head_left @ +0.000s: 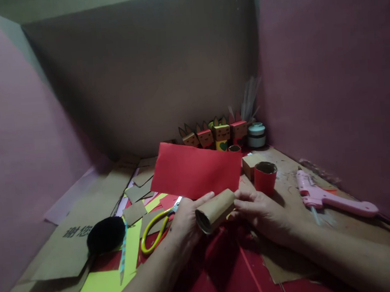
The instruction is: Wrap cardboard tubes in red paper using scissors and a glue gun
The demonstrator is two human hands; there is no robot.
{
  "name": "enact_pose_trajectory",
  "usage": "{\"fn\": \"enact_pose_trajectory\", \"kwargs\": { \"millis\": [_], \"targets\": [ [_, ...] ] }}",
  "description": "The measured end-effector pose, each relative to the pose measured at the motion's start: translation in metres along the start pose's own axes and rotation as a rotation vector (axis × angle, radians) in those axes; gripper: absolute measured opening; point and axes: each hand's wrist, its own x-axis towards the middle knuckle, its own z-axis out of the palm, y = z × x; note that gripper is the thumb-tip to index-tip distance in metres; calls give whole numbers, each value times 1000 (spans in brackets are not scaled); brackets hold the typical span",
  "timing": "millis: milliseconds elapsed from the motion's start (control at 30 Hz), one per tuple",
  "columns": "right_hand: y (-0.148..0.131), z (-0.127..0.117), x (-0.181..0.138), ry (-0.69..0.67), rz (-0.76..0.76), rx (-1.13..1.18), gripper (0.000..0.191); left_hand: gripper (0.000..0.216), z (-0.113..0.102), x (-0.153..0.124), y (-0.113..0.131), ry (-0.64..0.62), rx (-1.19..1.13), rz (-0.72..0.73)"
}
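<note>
A brown cardboard tube point(215, 210) lies sideways between both hands, its open end facing me. My left hand point(186, 222) grips the near end of the tube, thumb stretched over its top. My right hand point(261, 212) holds the far end with its fingertips. Behind the tube a red paper sheet point(196, 169) stands tilted up; whether a hand also holds it is unclear. Yellow-handled scissors point(159, 228) lie just left of my left hand.
A red-wrapped tube point(266, 178) stands upright right of the sheet, beside a small cardboard box point(250, 164). A pink glue gun point(332, 197) lies at the right. Paper box figures point(214, 135) and a small jar point(256, 135) line the back wall. Cardboard scraps, yellow paper and a black round object point(106, 234) lie left.
</note>
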Motion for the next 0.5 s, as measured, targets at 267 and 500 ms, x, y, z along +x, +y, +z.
{"fn": "enact_pose_trajectory", "kwargs": {
  "millis": [267,500],
  "targets": [
    [-9,-6,-2,81,-60,-104,20,10,-48,11,61,146,-16,510],
    [-7,-3,-6,27,2,-176,21,58,-88,-5,97,68,168,582]
  ]
}}
